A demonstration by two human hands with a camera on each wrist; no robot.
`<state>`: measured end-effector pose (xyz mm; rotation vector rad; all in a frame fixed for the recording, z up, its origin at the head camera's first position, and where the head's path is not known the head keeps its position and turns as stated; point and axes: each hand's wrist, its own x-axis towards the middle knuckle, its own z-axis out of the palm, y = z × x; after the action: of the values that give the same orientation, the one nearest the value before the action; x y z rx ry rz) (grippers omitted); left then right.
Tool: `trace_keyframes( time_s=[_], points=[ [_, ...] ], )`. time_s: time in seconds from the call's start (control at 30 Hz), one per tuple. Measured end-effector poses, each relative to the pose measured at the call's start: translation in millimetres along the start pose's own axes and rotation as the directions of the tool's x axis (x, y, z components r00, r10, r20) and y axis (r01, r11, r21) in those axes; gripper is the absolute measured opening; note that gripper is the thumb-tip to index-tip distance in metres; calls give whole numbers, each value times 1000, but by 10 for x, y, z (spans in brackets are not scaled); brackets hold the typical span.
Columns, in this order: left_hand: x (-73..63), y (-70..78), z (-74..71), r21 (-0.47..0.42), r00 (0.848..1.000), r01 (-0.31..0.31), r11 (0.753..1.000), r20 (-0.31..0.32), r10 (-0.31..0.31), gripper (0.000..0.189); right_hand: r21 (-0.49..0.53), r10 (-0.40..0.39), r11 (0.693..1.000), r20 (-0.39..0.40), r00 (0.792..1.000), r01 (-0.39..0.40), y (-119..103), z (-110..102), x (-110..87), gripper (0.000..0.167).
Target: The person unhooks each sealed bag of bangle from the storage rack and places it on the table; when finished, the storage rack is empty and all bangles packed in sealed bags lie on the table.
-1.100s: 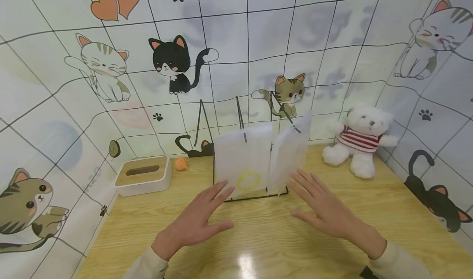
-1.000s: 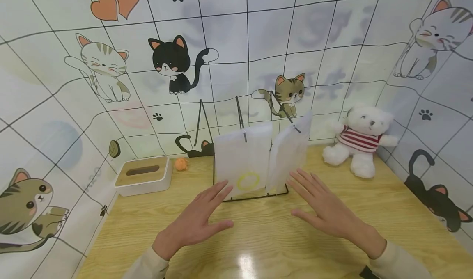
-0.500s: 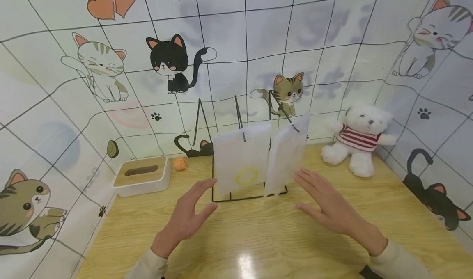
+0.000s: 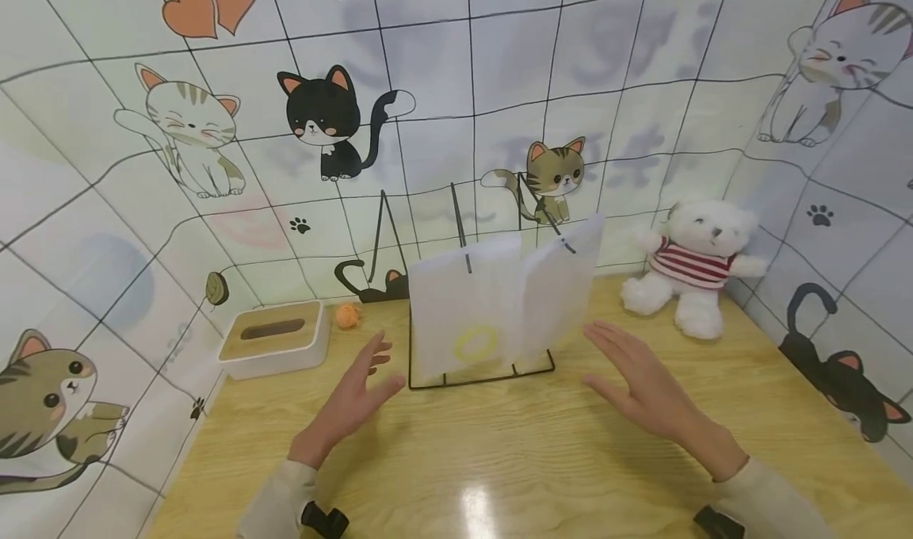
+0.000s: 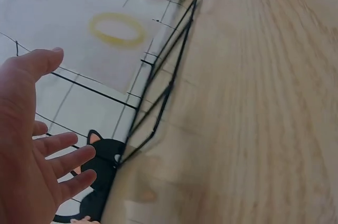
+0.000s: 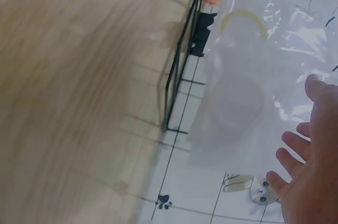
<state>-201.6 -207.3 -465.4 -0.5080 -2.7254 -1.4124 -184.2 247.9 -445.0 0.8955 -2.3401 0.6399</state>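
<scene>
Two translucent plastic bags hang side by side from the hooks of a black wire rack (image 4: 464, 382). The left bag (image 4: 445, 301) shows a yellow ring (image 4: 476, 344) near its bottom; whether it lies inside or is printed cannot be told. The right bag (image 4: 559, 285) is turned at an angle. To the left of the rack, my left hand (image 4: 349, 396) is held in the air, fingers loosely extended, holding nothing. My right hand (image 4: 645, 388) hovers to the right of the bags, fingers extended, apart from them.
A white tissue box (image 4: 274, 341) with a wooden lid stands at the left, beside a small orange object (image 4: 347, 315). A white teddy bear (image 4: 702, 265) in a striped shirt sits at the back right. A cat-patterned wall covering (image 4: 428, 71) rises behind the wooden table (image 4: 499, 460).
Both hands have moved outward, away from the bags, the left one farther left and the right one slightly right. The right bag has swung a little on its hook.
</scene>
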Motion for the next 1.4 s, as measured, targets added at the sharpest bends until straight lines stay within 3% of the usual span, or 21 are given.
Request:
trace_keyframes(
  time_s=[0.17, 0.47, 0.63, 0.77, 0.97, 1.13, 1.23, 1.4],
  points=[
    [36, -207, 75, -2, 997, 56, 998, 55, -56, 85, -21, 2, 1000, -24, 1000, -2, 137, 27, -42, 66],
    [332, -466, 187, 158, 987, 96, 983, 110, -114, 99, -20, 106, 994, -47, 993, -107, 224, -13, -44, 61],
    [397, -582, 275, 300, 988, 40, 953, 127, -82, 95, 27, 119, 993, -104, 987, -116, 289, 2, 8, 49],
    [439, -630, 313, 364, 989, 5, 932, 133, -57, 101, 116, 143, 986, -172, 975, -124, 386, 34, 99, 43],
    [472, -664, 406, 408, 992, -14, 913, 119, -38, 106, 256, 227, 954, -263, 938, -159, 481, 69, 253, 36],
    [477, -715, 461, 536, 994, -56, 842, 112, -6, 111, 321, 338, 917, -310, 889, -236, 481, 123, 394, 29],
    [492, -719, 480, 571, 994, -83, 817, 111, 24, 113, 354, 367, 904, -348, 863, -242, 435, 108, 499, 27],
    [496, -680, 481, 577, 994, -88, 812, 102, 35, 115, 386, 399, 890, -401, 825, -243, 287, 4, 694, 25]
  ],
)
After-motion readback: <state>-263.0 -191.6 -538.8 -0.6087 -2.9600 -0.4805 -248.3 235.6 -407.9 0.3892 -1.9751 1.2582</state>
